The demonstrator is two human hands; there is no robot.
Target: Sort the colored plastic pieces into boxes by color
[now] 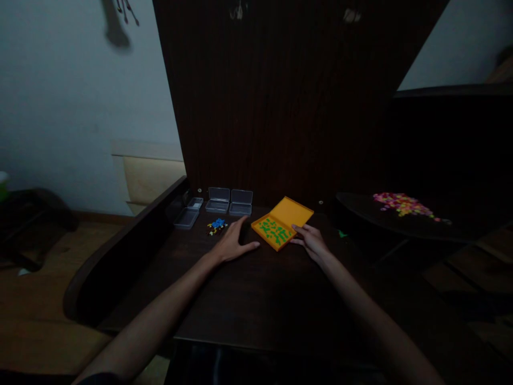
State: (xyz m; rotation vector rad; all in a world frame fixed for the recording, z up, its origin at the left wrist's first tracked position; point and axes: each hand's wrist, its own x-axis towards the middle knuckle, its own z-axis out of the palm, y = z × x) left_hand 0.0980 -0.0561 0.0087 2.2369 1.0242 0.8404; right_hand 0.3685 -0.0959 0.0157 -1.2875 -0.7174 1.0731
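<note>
An orange-yellow box (295, 212) lies with its lid folded back on the dark table, turned at an angle. Small green pieces (273, 231) are spread over its bottom; their exact shape is too small to tell. At the box's right edge, my right hand (315, 243) grips it, with fingertips along the side. My left hand (234, 240) is open left of the box, thumb and fingers apart, not touching it. Beside the left fingers sits a small pile of blue, yellow and white pieces (217, 224).
Clear plastic cases with raised lids, one (217, 205) and another (241, 208), stand at the back, with a third open case (187, 217) to their left. Pink and yellow pieces (404, 205) are heaped on a dark side surface at right. A raised wooden side panel (120, 256) borders the left.
</note>
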